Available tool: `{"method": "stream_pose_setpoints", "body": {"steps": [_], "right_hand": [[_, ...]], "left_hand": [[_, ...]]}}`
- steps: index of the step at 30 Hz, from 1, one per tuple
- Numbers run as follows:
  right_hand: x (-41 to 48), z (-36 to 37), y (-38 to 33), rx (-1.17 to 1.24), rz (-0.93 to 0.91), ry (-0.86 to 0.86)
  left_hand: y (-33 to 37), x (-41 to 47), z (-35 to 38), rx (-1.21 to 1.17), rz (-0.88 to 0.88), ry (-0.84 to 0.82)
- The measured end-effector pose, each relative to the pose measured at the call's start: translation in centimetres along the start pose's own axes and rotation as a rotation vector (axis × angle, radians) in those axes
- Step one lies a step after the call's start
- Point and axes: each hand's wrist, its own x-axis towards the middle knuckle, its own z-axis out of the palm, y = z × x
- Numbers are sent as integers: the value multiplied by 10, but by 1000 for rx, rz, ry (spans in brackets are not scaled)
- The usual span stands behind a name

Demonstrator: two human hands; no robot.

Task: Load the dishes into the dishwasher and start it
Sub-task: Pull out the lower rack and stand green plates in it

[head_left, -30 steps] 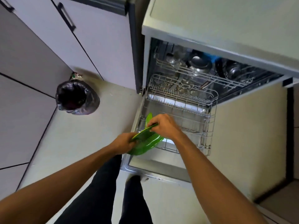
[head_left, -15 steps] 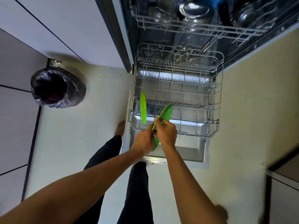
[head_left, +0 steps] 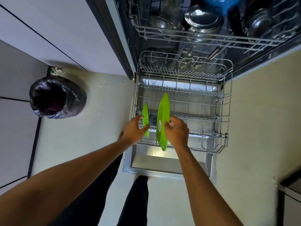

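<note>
The dishwasher's lower wire rack [head_left: 228, 115] is pulled out over the open door [head_left: 169, 168]. Two green plates stand on edge at the rack's left front. My left hand [head_left: 135, 129] grips the smaller-looking left plate [head_left: 145, 116] by its near rim. My right hand [head_left: 176, 131] holds the larger right plate [head_left: 163, 118], upright and a little tilted, its lower edge among the rack's tines. The upper rack [head_left: 195, 36] holds steel bowls, a steel pot and something blue.
A bin lined with a black bag [head_left: 56, 97] stands on the pale floor to the left. White cabinet fronts [head_left: 61, 33] run along the left. My legs in dark trousers [head_left: 133, 206] stand just before the door's front edge. Another cabinet edge [head_left: 290, 193] sits lower right.
The two plates were held together in both hands; one now stands at the left and my right hand has swung the second upright beside it. My left hand moved onto the left plate.
</note>
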Motion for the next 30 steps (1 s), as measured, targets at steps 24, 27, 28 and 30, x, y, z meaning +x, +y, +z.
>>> {"method": "stream_pose_setpoints", "body": {"steps": [24,27,28,30], "right_hand": [[82,101,7,-17,114,-115],[95,105,4,9,92,-137],[97,107,4,18,91,-144],[99,112,3,30,90,-142]], "left_hand": [[-22,71,27,-37,-46,-35],[-25,73,24,-84,-18,-56],[-27,73,24,-83,-9,-62],[-29,73,23,-76,4,-70]]}}
